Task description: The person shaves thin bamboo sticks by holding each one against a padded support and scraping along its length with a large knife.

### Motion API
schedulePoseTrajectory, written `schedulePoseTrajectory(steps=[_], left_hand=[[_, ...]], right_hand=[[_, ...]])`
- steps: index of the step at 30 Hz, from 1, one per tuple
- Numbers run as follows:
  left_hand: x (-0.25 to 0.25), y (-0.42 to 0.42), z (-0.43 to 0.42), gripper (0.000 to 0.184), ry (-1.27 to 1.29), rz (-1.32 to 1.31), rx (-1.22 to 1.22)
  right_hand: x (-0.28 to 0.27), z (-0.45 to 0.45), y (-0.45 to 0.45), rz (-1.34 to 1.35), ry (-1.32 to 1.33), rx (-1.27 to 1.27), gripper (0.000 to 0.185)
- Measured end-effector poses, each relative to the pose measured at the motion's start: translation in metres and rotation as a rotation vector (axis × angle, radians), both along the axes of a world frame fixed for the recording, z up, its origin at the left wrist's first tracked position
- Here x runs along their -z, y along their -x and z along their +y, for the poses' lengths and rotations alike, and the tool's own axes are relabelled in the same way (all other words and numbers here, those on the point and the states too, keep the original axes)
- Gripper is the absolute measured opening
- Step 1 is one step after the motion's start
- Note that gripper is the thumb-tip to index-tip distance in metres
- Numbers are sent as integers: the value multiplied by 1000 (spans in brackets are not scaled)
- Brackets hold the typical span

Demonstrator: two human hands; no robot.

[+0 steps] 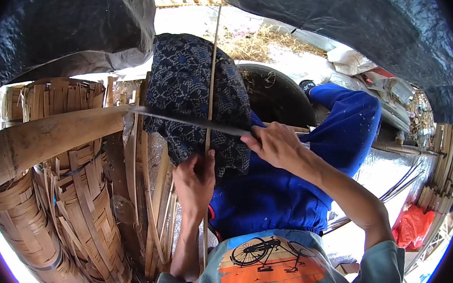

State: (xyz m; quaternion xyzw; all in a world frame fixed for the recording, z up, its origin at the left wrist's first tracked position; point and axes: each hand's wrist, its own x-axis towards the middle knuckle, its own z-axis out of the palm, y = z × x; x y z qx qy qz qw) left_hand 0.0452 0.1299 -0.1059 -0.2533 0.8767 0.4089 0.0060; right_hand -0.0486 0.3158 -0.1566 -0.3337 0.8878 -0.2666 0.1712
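A long thin bamboo strip (213,73) runs from the top of the view down past my lap. My left hand (195,181) pinches it between thumb and fingers, just below the knife. My right hand (277,144) is closed around the handle end of a long, narrow knife (182,119). The blade lies across the strip above my left hand, its tip pointing left. Under both, a dark blue patterned cloth (184,81) drapes over my leg. Most of the knife's handle is hidden by my right hand.
A thick bamboo piece (55,134) juts in from the left, ending close to the knife's tip. Rolled bundles of flat bamboo strips (30,221) stand at left. A dark round tub (281,97) sits beyond my legs. Black sheeting (344,20) hangs overhead; a red plastic bag (413,228) lies right.
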Motion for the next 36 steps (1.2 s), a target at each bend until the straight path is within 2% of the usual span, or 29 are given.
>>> schedulePoseTrajectory(steps=[8,10,12,14,16,17,19,20,21,22,24,25,26,28,30,31,34,35,36], left_hand=[[-22,-9,3,41,-116,-80,-91],[-37,-26,13,40,-190,-188,-13],[-34,-29,5,41,-130,-236,30],[-21,-23,0,45,-297,-204,-110],[-13,-12,-6,48,-205,-176,-43],[-12,-3,-6,47,-216,-164,-24],[-9,20,-8,47,-209,-154,-11],[-7,32,-7,46,-390,-182,-115],[-6,37,-9,45,-571,-211,-214],[-3,37,-11,45,-559,-217,-203],[9,35,-14,41,-808,-171,-218],[11,32,-14,41,-916,-181,-289],[11,29,-12,41,-915,-190,-286],[5,24,-8,41,-1076,-188,-461],[2,16,-2,42,-1118,-167,-497],[1,12,2,42,-1163,-138,-534],[-11,-21,10,37,-1211,-146,-473],[-18,-29,12,37,-1286,-159,-460],[-18,-33,10,37,-1286,-157,-460]], right_hand=[[0,-12,13,-6,-107,20,41],[14,-20,37,131,-103,283,38],[14,-12,46,144,-35,228,43],[15,-5,42,159,10,153,48],[18,3,27,270,118,17,23],[14,8,22,87,51,-18,17],[12,17,10,178,138,-28,17],[12,18,7,272,222,-26,18],[-1,17,11,-53,117,18,20],[5,17,9,-56,128,31,20],[17,18,6,297,209,52,25],[16,19,4,293,205,66,25],[15,16,3,278,152,74,27],[15,9,3,255,105,82,29],[23,1,6,316,159,161,47],[29,-3,11,315,157,163,47],[47,-11,42,603,121,201,46],[62,-3,49,610,52,67,26],[62,1,55,623,-17,-73,27]])
